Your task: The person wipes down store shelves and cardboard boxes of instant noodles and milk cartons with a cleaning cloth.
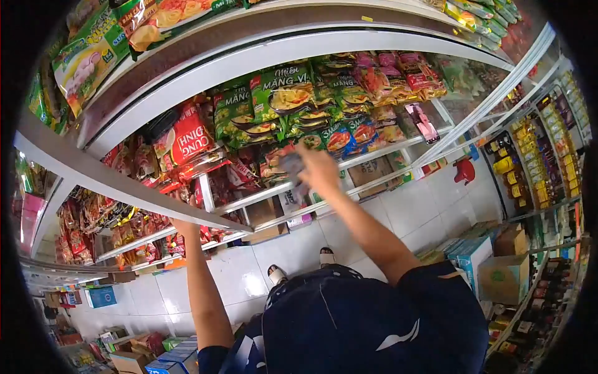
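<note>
My right hand (319, 167) reaches over the front of a shelf. It is closed on a dark grey cloth (293, 167), which is smeared by motion. Close behind the cloth lie noodle packets, among them blue packets (339, 138) and green packets (283, 87). My left hand (185, 224) is at the shelf's lower front edge, by a white post (124, 181) that covers its fingers. Above that hand stand red noodle packets (192, 134) in a slot of the shelf.
A phone (422, 123) lies at the right of the shelf. Cardboard boxes (503, 278) and bottle shelves (548, 156) stand to the right. More boxes (174, 358) are on the tiled floor (243, 274) behind me. Another shelf of packets (93, 62) hangs overhead.
</note>
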Demonstrator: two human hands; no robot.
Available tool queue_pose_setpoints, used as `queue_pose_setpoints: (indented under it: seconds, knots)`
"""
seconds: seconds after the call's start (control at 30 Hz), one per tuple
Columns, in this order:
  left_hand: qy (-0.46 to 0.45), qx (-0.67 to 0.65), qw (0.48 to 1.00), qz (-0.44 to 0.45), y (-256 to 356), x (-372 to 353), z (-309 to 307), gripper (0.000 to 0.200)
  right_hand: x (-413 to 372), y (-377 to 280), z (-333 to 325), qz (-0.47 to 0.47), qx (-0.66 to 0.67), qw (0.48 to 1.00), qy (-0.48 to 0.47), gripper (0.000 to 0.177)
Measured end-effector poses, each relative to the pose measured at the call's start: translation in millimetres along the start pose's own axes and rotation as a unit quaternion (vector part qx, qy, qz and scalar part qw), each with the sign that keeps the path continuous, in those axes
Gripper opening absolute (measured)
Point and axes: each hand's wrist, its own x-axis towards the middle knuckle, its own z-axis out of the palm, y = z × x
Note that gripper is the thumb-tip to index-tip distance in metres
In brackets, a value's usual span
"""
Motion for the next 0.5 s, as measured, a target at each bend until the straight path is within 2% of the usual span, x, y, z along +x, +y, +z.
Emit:
queue_pose_setpoints:
  seconds: [0.03, 0.1, 0.2, 0.23, 0.3, 0.33, 0.37, 0.4, 0.47, 0.5]
  knots:
    - [0.000, -0.001, 1.000, 0.000, 0, 0, 1, 0.060, 6, 25, -19, 0.039, -0.009, 0.999, -0.034, 0.062]
    - [0.003, -0.016, 1.000, -0.002, -2, -1, 3, 0.062, -6, 84, -24, 0.048, -0.026, 0.993, 0.105, 0.052]
    - [-0.014, -0.016, 0.999, -0.033, -1, 0, 2, 0.064, -10, 68, -20, 0.095, -0.083, 0.982, 0.143, 0.043]
    - [0.000, -0.016, 0.999, -0.030, 0, -1, 3, 0.065, -9, 48, -5, 0.132, -0.078, 0.982, 0.107, 0.042]
    - [0.002, -0.023, 0.999, -0.028, 0, -2, 6, 0.066, -7, -15, 9, 0.135, -0.088, 0.986, 0.046, 0.051]
    - [0.003, -0.027, 0.999, -0.023, -4, -4, 6, 0.067, -11, -35, 29, 0.068, -0.079, 0.988, 0.112, 0.062]
    - [-0.013, 0.141, 0.989, 0.044, -31, -4, 38, 0.066, -12, -57, 36, 0.048, -0.056, 0.992, 0.104, 0.059]
    - [-0.017, 0.142, 0.989, 0.044, -37, -5, 39, 0.066, -13, -72, 38, 0.022, -0.019, 0.997, 0.070, 0.052]
    - [0.033, 0.080, 0.993, 0.085, -37, -5, 41, 0.066, -15, -66, 44, -0.047, -0.012, 0.995, 0.091, 0.047]
    - [0.062, 0.008, 0.997, 0.032, -19, -4, 24, 0.063, -15, -55, 37, -0.036, -0.032, 0.997, 0.058, 0.046]
